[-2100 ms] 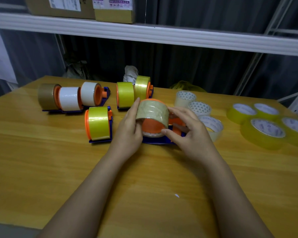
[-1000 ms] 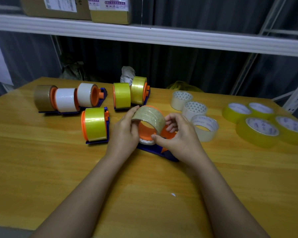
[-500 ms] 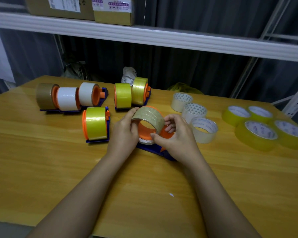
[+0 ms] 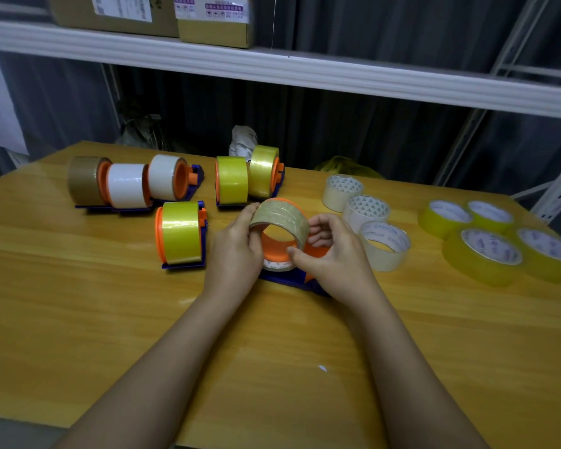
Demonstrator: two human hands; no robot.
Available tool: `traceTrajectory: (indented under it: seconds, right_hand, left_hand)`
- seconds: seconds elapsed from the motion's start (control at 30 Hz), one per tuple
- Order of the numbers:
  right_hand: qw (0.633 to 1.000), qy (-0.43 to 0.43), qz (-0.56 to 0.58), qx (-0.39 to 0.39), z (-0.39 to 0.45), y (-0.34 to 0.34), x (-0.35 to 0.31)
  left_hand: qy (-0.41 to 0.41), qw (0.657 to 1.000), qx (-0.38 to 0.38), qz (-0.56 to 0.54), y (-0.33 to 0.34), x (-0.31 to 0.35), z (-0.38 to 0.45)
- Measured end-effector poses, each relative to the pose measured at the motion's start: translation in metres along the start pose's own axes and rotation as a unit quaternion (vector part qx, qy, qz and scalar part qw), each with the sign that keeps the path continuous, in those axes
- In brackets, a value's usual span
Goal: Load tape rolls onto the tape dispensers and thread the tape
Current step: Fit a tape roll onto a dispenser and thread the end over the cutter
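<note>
1. While gripping the roll (image 4: 280,218) from both sides: left hand (image 4: 235,251) curled on its left face, thumb up over the rim; right hand (image 4: 332,254) pinching the near right edge, fingers curled behind.
2. Roll half on the orange hub (image 4: 274,246) of the dispenser (image 4: 292,280), tilted, axis running left to right between the hands; not yet seated, by the look of it.
3. Likely next: pushing it square onto the hub, both hands equally near.
4. Mid-table (image 4: 110,319), toward the far edge: loaded dispensers (image 4: 180,234) to the left and behind.
5. Loose rolls (image 4: 384,246) toward the right edge, yellow ones (image 4: 483,257) farthest.
6. Beyond: shelf (image 4: 305,72) with boxes (image 4: 214,19).
</note>
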State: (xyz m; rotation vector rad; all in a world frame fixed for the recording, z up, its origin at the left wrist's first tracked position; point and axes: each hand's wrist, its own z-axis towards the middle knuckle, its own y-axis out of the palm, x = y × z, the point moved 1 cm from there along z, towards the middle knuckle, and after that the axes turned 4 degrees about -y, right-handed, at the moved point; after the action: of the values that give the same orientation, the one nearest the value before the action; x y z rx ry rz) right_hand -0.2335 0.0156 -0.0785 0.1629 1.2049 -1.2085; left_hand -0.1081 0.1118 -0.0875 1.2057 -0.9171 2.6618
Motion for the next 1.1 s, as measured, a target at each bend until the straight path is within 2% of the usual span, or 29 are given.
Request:
traceTrajectory:
  seconds: [0.1, 0.3, 0.5, 0.63, 0.8, 1.0, 1.1]
  right_hand:
    - [1.0, -0.012, 0.019, -0.011, 0.0, -0.003, 0.001]
    - [0.999, -0.004, -0.04, -0.02, -0.001, 0.002, -0.002]
    - [0.982, -0.023, -0.184, 0.036, -0.003, -0.009, -0.007]
    - [0.949, -0.017, -0.314, 0.009, -0.004, -0.012, -0.012]
    - [0.924, -0.033, -0.382, -0.003, -0.007, -0.003, -0.015]
    - [0.942, -0.034, -0.334, -0.028, -0.008, 0.0, -0.015]
    - [0.935, -0.043, -0.352, -0.025, -0.008, -0.001, -0.013]
  left_hand:
    - [-0.003, 1.0, -0.012, 0.0, -0.001, 0.002, -0.002]
    - [-0.005, 0.999, -0.026, -0.028, 0.004, 0.002, -0.004]
    - [0.064, 0.997, -0.026, -0.026, 0.002, 0.005, -0.007]
    - [0.104, 0.994, -0.026, -0.038, -0.001, 0.005, -0.006]
    - [0.077, 0.995, -0.034, -0.057, -0.002, 0.001, -0.003]
    - [0.015, 0.992, -0.12, -0.035, -0.005, -0.005, 0.002]
    - [-0.009, 0.986, -0.163, 0.021, -0.004, -0.01, 0.003]
